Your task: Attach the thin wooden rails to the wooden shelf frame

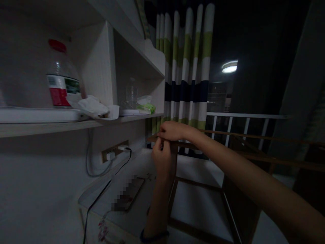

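Observation:
In the dim head view a dark wooden frame (254,137) of thin rails runs from the centre to the right. My right hand (172,130) lies closed over the frame's near left corner, fingers curled on the top rail. My left hand (160,156) rises from below, just under that corner, with its fingers pinched together at the rail; whatever it pinches is too small and dark to make out. A dark band circles my left forearm low in the picture.
A pale shelf unit (76,123) at left carries a red-capped bottle (61,76), crumpled tissue (92,106) and a green packet (146,107). Below it are a wall socket (114,152) with plugged cables and a desk surface (142,162). A striped curtain (188,64) and white railing (243,116) stand behind.

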Demonstrator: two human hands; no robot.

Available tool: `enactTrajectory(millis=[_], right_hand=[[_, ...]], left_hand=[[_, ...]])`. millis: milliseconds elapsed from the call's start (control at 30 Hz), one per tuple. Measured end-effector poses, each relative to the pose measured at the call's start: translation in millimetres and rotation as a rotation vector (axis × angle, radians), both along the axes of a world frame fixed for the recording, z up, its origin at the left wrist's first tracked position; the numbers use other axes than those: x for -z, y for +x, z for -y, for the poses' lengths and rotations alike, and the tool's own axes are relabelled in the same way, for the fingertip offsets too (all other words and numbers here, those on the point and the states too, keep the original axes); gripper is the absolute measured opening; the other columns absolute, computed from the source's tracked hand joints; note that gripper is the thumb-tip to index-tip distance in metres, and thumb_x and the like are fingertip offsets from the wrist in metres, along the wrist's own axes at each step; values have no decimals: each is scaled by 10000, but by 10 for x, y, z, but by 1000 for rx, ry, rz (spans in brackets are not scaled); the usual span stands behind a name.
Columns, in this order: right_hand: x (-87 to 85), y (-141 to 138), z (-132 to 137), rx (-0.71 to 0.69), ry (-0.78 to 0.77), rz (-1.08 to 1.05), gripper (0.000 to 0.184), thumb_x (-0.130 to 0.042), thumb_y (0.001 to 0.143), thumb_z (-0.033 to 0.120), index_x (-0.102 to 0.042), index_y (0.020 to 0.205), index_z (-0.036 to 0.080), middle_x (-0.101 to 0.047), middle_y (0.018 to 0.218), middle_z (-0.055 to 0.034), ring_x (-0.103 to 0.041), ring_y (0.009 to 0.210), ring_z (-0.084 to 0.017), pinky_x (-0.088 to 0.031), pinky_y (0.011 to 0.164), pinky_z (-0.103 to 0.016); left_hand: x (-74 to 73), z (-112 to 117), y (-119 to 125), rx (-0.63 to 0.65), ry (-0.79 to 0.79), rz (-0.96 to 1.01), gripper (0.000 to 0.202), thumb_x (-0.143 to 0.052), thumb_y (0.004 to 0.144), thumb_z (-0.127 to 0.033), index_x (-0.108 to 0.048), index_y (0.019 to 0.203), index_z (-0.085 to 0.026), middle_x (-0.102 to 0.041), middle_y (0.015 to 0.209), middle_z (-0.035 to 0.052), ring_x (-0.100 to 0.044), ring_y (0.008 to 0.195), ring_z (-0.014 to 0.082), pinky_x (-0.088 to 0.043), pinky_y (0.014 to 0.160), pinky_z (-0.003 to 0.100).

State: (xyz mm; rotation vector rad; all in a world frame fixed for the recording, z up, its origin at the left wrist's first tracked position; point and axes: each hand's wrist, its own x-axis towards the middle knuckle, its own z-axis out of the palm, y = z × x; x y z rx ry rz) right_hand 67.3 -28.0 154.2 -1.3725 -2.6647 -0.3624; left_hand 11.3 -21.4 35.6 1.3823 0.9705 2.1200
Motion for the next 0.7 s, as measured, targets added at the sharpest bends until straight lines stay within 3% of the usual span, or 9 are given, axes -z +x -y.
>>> enactTrajectory(millis=[133,400,700], right_hand=[[13,-45,-14,49,2,17,268,-477,861,349,-601,888,113,-632,921,-56,-590,863,-151,-468,780,-354],[65,-58,15,131,52,7,256,-490,858,332,-587,963,120,-618,980,-62,-589,893,-162,-489,771,-364],[69,-79,46,114,96,42,252,-514,848,311,-581,984,110,-608,1013,-72,-582,916,-165,-480,799,-369]], left_hand=[[8,-8,-5,-27,-6,-15,218,-481,747,-304,-615,862,-176,-617,788,19,-540,748,154,-413,674,249],[15,-30,24,-70,-25,-5,204,-482,755,-334,-599,795,-173,-620,756,15,-533,703,147,-408,636,239],[36,-42,71,-164,-4,-18,196,-471,760,-332,-598,744,-184,-616,721,17,-543,711,157,-409,625,239]])
